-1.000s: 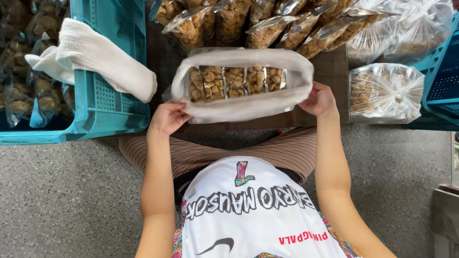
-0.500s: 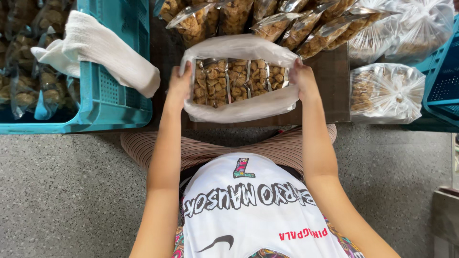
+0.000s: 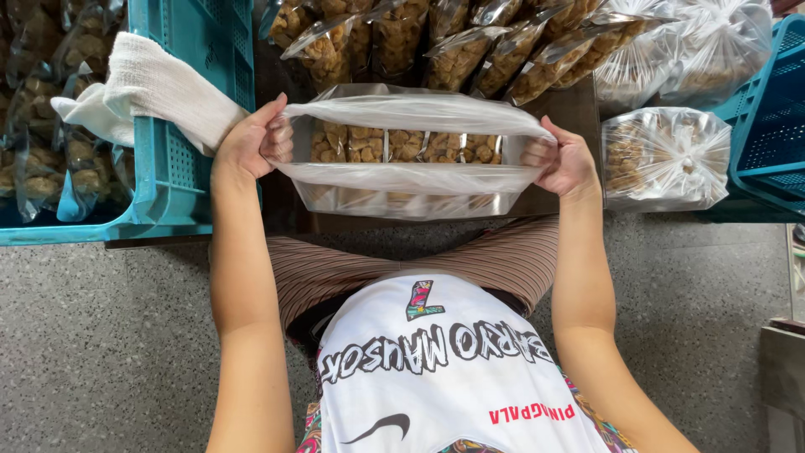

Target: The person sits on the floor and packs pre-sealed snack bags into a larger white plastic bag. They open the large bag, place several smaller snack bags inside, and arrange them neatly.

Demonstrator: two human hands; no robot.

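From the head view we look down on our two hands stretching open the mouth of a large clear plastic bag, which sits in the middle of the scene, just beyond our striped lap. Our left hand has its fingers closed on the bag's left rim, and our right hand has its fingers closed on the right rim. Inside the bag we see a row of small clear packets of brown snacks standing side by side. Farther off, more narrow clear packets of the same brown snacks lie in a leaning row. To the left stands a teal plastic crate holding more snack packets, with a white folded cloth draped over its rim. To the right lies a knotted clear bag of brown snacks, and beside it a second teal crate.
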